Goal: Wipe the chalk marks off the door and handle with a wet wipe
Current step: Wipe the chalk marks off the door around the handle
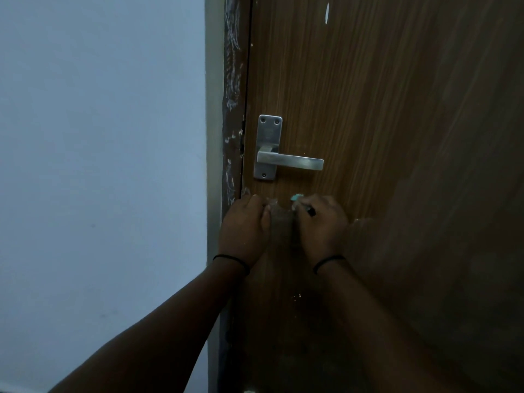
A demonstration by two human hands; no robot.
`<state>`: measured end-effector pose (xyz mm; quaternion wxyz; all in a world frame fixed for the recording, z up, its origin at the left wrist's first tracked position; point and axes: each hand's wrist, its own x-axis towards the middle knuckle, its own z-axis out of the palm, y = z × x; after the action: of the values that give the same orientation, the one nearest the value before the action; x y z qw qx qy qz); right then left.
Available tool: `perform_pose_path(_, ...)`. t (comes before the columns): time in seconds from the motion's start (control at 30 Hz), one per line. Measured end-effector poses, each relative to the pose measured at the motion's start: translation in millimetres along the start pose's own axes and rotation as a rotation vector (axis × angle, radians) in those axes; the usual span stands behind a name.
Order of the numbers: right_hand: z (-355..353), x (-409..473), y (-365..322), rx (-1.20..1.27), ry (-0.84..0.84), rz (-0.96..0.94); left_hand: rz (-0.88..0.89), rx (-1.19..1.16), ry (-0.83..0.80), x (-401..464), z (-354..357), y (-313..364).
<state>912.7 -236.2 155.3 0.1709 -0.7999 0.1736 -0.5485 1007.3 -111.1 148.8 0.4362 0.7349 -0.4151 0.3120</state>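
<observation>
Both hands are raised in front of the wooden door [382, 114], close together just below the metal lever handle [290, 161]. The left hand [245, 225] has its fingers curled and pinches one end of a thin, see-through wrapper [280, 219] that stretches across the gap to the right hand [321, 222], whose curled fingers grip the other end. At the right hand's fingertips a small pale-green piece [296, 197] shows, probably the wet wipe or its packet, though the dim light makes this hard to confirm. A dark ring [311, 211] sits on a right finger, and each wrist wears a thin black band [231, 260].

Directly above the hands, the handle points to the right from its silver backplate [268, 147], which is screwed to the door. Up and to the left of the left hand, white chalk marks [232, 46] run along the dark door frame [234, 109]. Further chalk smudges lie on the door just beside the hands, and a white streak [327, 13] shows well above them. Left of the left forearm stands a plain pale wall [99, 165].
</observation>
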Motion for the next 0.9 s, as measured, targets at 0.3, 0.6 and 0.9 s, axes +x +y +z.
perform_pose_path(0.3,1,-10,12,-0.080,-0.116,-0.110,0.137,0.042,-0.035,4,4,14)
perform_pose_path(0.6,-19,0,28,-0.080,0.044,-0.072,0.226,0.220,-0.192,-5,15,19)
perform_pose_path(0.9,-53,-10,65,-0.051,0.172,0.111,0.240,0.319,-0.199,0,22,28)
